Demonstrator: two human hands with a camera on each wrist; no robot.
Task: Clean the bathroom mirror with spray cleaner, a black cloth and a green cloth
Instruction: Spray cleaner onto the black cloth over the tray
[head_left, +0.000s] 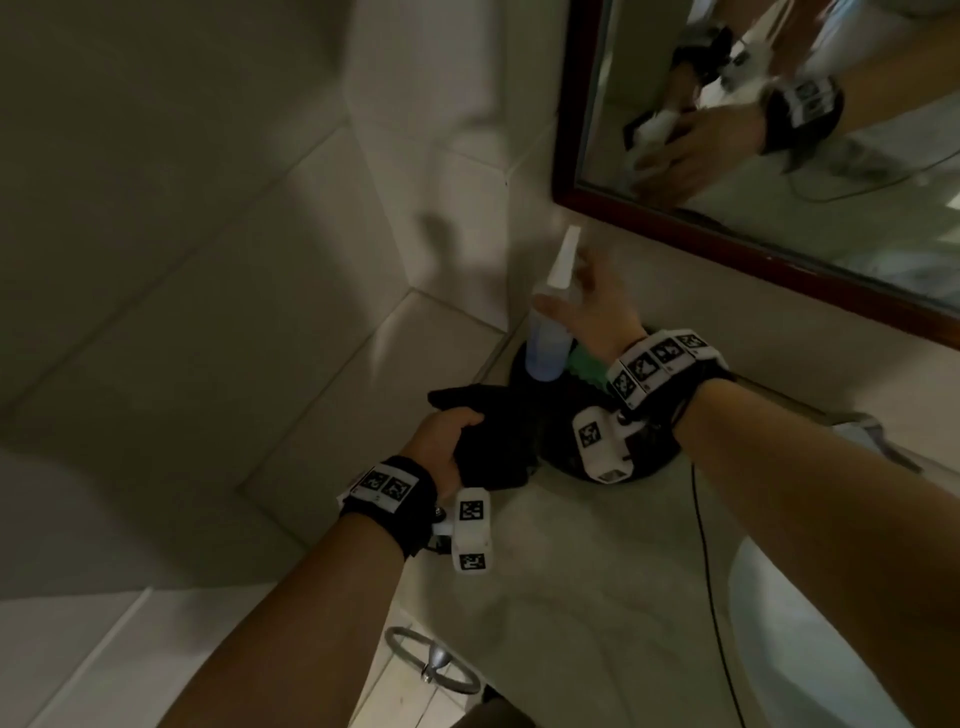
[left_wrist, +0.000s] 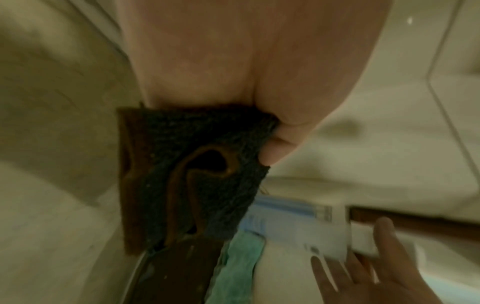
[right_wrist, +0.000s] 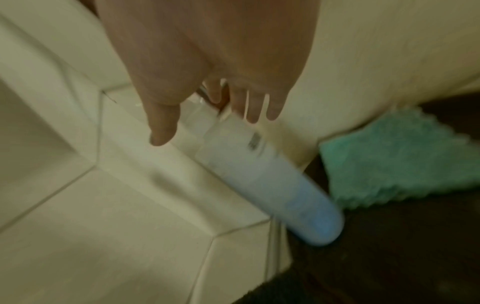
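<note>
Mirror (head_left: 779, 130) hangs on the tiled wall at upper right, dark red frame, above the table (head_left: 571, 561); it reflects my hands. Spray bottle (head_left: 545, 338) stands upright on a dark round tray (head_left: 654, 462) in the back corner of the table, white cap on top, blue liquid in the lower part. My right hand (head_left: 597, 312) is at the bottle's upper part, fingers spread and fairly straight, thumb apart; in the right wrist view the fingertips (right_wrist: 255, 109) sit at the cap end of the bottle (right_wrist: 272, 179), not wrapped round it. Motion blur, so I cannot tell if they touch it. Green cloth (head_left: 589, 366) lies on the tray just beside the bottle, partly hidden by my right wrist; it is clearer in the right wrist view (right_wrist: 397, 156). My left hand (head_left: 441, 441) grips the black cloth (head_left: 488, 436), fingers curled over its bunched top. The cloth's far end reaches the tray edge. Left wrist view shows the black cloth (left_wrist: 197, 174) hanging folded from my thumb, the green cloth (left_wrist: 236, 267) and bottle (left_wrist: 298, 226) beyond it.
</note>
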